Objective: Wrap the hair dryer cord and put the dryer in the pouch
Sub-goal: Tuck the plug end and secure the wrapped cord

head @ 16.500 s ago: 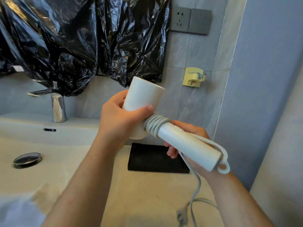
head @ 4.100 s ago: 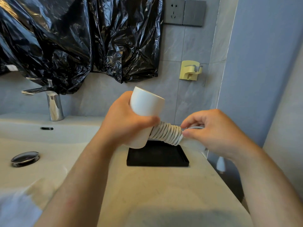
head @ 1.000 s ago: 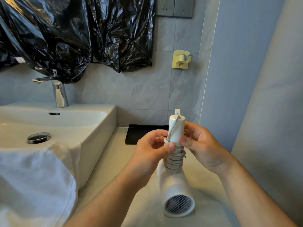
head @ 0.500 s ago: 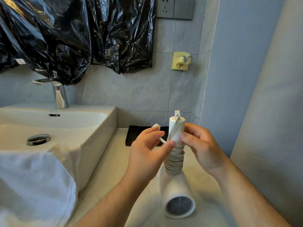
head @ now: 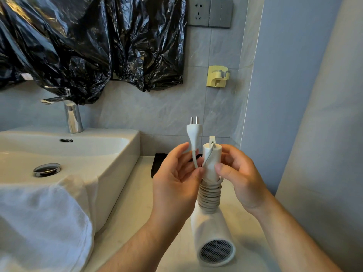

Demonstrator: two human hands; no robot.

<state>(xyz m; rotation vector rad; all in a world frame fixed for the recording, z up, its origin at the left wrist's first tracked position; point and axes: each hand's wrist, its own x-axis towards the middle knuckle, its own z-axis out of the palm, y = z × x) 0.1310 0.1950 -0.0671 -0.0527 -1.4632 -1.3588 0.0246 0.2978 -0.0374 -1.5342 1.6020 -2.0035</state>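
Note:
The white hair dryer (head: pixel 211 238) stands with its handle up and its grille end near the counter. Its cord (head: pixel 209 195) is coiled many times around the lower handle. My right hand (head: pixel 238 176) grips the upper handle, thumb pressed on its front. My left hand (head: pixel 176 183) pinches the free end of the cord just below the white plug (head: pixel 194 132), which sticks up with its two prongs on top. No pouch is clearly in view.
A white basin (head: pixel 110 154) with a chrome tap (head: pixel 72 116) and a drain plug fills the left. A white towel (head: pixel 43 222) hangs over its front edge. A black tray (head: pixel 159 163) sits behind my hands; a yellow wall holder (head: pixel 217 76) hangs above.
The plug end has come up above the handle, held upright by my left hand. Earlier the dryer was turned handle-up and the cord wound further along the handle.

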